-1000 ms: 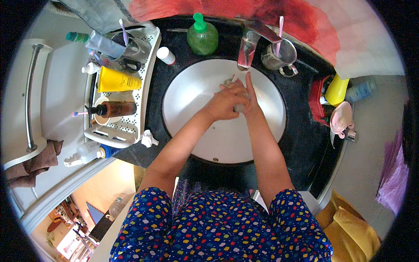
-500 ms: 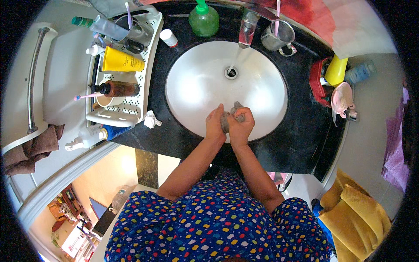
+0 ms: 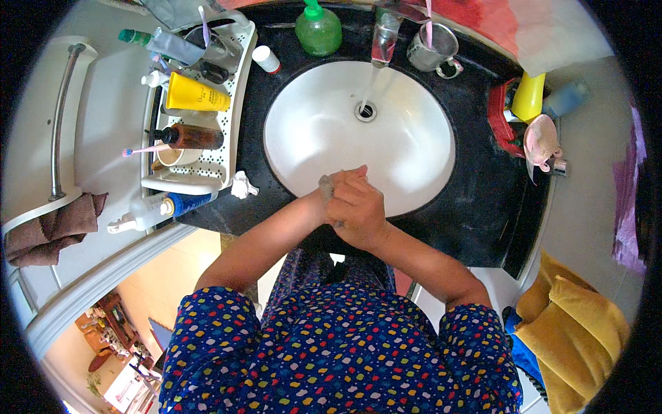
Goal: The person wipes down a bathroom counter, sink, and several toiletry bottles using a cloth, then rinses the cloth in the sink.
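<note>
Over the near rim of the white oval sink (image 3: pixel 289 145), my hands are pressed together. My right hand (image 3: pixel 358 212) lies across my left wrist, closed round a crumpled grey cloth (image 3: pixel 325 186) that shows between its fingers and my left arm. Most of my left hand (image 3: pixel 357 172) is hidden underneath; the fingers that show are stretched out, with nothing seen in them. At the far side, water runs from the faucet (image 3: pixel 385 43) toward the drain (image 3: pixel 365 111).
A white rack (image 3: pixel 231 124) at left holds bottles, a yellow tube (image 3: pixel 198 94) and toothbrushes. A green bottle (image 3: pixel 318 31) and metal mug (image 3: pixel 433 50) stand behind the sink. A red basket (image 3: pixel 502 124) is at right. Crumpled tissue (image 3: pixel 243 185) lies on the black counter (image 3: pixel 476 200).
My right hand has moved from beside my left hand to on top of my left wrist, carrying the grey cloth. My forearms have spread wider, and the view has shifted slightly.
</note>
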The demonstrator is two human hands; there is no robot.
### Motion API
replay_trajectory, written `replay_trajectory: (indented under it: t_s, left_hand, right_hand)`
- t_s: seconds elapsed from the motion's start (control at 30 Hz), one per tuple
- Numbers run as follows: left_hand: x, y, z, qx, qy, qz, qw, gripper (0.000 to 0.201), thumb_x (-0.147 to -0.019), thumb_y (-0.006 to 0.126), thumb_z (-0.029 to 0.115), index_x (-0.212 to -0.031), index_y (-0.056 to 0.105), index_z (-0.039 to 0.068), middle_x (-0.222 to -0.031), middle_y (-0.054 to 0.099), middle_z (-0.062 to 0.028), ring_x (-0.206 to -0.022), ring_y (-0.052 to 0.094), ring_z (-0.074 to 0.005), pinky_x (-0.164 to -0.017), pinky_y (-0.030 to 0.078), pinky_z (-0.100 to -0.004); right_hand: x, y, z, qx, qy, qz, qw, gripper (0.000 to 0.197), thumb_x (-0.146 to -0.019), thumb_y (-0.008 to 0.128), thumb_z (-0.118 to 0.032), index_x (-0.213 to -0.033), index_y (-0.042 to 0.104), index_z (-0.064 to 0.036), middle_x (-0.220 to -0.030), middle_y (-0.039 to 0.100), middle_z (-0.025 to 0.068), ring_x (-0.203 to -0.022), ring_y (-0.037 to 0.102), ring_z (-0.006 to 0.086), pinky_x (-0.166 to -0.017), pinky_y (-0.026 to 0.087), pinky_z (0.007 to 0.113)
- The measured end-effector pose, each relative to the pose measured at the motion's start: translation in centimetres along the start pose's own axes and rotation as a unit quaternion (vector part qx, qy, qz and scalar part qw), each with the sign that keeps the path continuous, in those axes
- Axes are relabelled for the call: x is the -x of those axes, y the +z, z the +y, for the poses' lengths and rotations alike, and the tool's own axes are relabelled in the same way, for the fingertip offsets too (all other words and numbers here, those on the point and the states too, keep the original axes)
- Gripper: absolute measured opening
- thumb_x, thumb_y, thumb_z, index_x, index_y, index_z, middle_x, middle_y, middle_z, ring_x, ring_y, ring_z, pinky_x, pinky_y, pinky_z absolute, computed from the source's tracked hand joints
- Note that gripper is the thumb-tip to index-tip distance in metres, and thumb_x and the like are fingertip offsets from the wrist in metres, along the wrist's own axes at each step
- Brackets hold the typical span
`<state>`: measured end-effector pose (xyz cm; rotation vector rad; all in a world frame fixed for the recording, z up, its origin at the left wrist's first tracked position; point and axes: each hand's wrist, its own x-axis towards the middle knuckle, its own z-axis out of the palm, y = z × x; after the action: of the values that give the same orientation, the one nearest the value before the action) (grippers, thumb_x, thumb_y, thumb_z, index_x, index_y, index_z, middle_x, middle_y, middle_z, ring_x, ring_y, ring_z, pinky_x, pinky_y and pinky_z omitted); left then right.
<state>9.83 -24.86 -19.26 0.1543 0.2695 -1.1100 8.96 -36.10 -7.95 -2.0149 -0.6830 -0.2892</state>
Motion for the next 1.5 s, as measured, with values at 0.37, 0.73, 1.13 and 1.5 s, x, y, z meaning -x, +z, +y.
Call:
replay_trajectory:
  t_s: [0.37,0.73,1.13,1.5]
  left_hand:
    - [-1.0,3.8,2.1,-0.094,-0.149,0.0,0.984,0.034,-0.095,0.047,0.043,-0.078,0.056,0.014,-0.072,0.054,0.0007,-0.066,0.05,-0.0134,-0.061,0.043,-0.0334]
    - [-1.2,9.8,1.8,-0.439,-0.196,0.214,0.851,0.045,-0.096,0.045,0.043,-0.06,0.044,0.017,-0.054,0.037,0.0057,-0.05,0.031,-0.0096,-0.048,0.029,-0.0299]
    - [-1.8,12.7,1.1,-0.288,0.009,0.197,0.937,0.056,-0.09,0.047,0.056,-0.119,0.052,0.009,-0.112,0.057,-0.0055,-0.098,0.06,-0.0197,-0.076,0.054,-0.0374]
    - [-2.7,15.2,0.2,-0.762,0.287,0.085,0.574,0.045,-0.059,0.059,-0.002,-0.104,0.059,0.008,-0.108,0.054,-0.0122,-0.101,0.056,-0.0281,-0.089,0.045,-0.0357]
  right_hand:
    - [-1.6,-2.3,-1.1,0.017,-0.199,-0.097,0.975,0.013,-0.056,0.059,-0.019,-0.064,0.051,-0.0124,-0.068,0.046,0.0019,-0.069,0.051,0.0195,-0.053,0.04,0.032]
    - [-0.5,-2.8,-1.4,0.009,-0.232,-0.17,0.958,0.012,-0.061,0.06,-0.022,-0.066,0.052,-0.0143,-0.078,0.054,0.0031,-0.077,0.055,0.0201,-0.063,0.045,0.036]
    - [1.1,-6.8,0.9,-0.026,0.329,0.258,0.908,0.019,-0.076,0.065,-0.006,-0.094,0.059,-0.0072,-0.091,0.058,0.0067,-0.09,0.057,0.022,-0.079,0.046,0.032]
    - [6.9,-12.9,2.6,-0.408,0.475,0.341,0.701,0.057,-0.088,0.061,-0.012,-0.139,0.034,-0.0056,-0.115,0.056,0.0094,-0.095,0.059,0.0145,-0.075,0.051,0.029]
